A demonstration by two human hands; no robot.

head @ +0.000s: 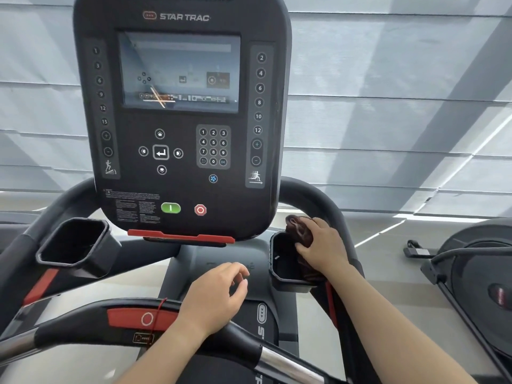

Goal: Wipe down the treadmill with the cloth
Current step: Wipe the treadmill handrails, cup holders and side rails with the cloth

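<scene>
Head view of a black treadmill console with dark touchscreen, number keys and green and red buttons, flanked by two cup holders. The right hand is closed over a crumpled dark brown cloth, pressing it on the far outer rim of the right-hand black plastic cup holder; the bunched top of the cloth rises just beyond the fingertips, toward the console's lower right corner, and a fold hangs beneath the palm into the holder's well. The holder's long axis runs from near the wrist away toward the console, so its unwiped near rim appears to lie just behind the hand. The left hand holds nothing, fingers loosely curled and slightly spread, hovering above the grey centre column, its wrist over the black front handlebar with red stop panel. The right hand is the nearer to the cloth and the only one touching it; the matching left-hand black cup holder lies well apart, beyond the left hand. The cloth looks soft, creased and thickly gathered; whether it is damp cannot be told
</scene>
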